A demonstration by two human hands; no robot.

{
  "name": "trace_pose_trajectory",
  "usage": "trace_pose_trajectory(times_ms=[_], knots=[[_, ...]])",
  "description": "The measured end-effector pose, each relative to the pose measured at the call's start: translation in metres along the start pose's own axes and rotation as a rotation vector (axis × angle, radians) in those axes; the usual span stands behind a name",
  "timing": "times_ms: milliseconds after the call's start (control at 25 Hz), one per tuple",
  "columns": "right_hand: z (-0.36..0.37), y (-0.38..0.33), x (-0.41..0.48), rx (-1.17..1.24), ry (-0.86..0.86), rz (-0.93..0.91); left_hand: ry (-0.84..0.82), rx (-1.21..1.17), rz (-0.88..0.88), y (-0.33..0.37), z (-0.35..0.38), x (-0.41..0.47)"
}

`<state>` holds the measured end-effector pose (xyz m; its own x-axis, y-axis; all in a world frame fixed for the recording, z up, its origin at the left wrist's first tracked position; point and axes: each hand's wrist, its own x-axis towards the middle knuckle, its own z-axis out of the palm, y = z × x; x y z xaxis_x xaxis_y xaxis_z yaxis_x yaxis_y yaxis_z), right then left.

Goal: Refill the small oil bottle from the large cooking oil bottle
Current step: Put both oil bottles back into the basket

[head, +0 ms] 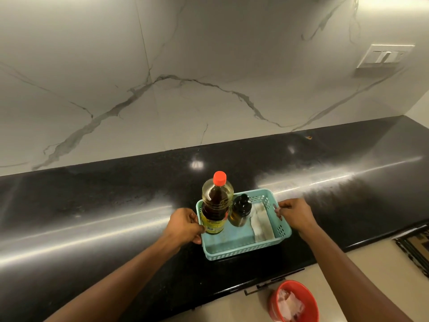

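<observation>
A teal plastic basket (241,251) rests on the black countertop near its front edge. Inside it, at the back left, stands the large cooking oil bottle (214,205), upright, with a red cap, dark oil and a yellow label. Right beside it stands the small oil bottle (240,211) with a black top. A folded white cloth (261,223) lies along the basket's right side. My left hand (184,226) grips the basket's left rim. My right hand (294,213) grips its right rim at the handle slot.
The black countertop (104,217) runs left and right, backed by a white marble wall (162,77). A switch plate (386,56) sits on the wall at upper right. Below the counter edge, a red bin (294,300) with crumpled waste stands on the floor.
</observation>
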<state>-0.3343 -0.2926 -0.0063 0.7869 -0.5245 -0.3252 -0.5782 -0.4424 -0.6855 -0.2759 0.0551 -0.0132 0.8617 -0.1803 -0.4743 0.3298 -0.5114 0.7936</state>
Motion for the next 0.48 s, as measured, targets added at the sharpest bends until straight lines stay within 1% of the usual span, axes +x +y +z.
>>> trace_pose_trajectory(times_ms=[120, 240, 320, 480], knots=[[0.005, -0.008, 0.005, 0.0, -0.009, -0.005, -0.004, 0.029, 0.044, 0.006, -0.011, 0.006], [0.008, -0.028, 0.016, 0.007, 0.022, -0.027, -0.012, 0.047, 0.074, 0.021, -0.032, 0.02], [0.007, -0.048, 0.027, 0.009, 0.043, -0.034, 0.021, 0.037, 0.085, 0.036, -0.049, 0.033], [0.001, -0.103, 0.057, -0.027, 0.05, -0.13, 0.067, 0.034, 0.121, 0.068, -0.082, 0.064]])
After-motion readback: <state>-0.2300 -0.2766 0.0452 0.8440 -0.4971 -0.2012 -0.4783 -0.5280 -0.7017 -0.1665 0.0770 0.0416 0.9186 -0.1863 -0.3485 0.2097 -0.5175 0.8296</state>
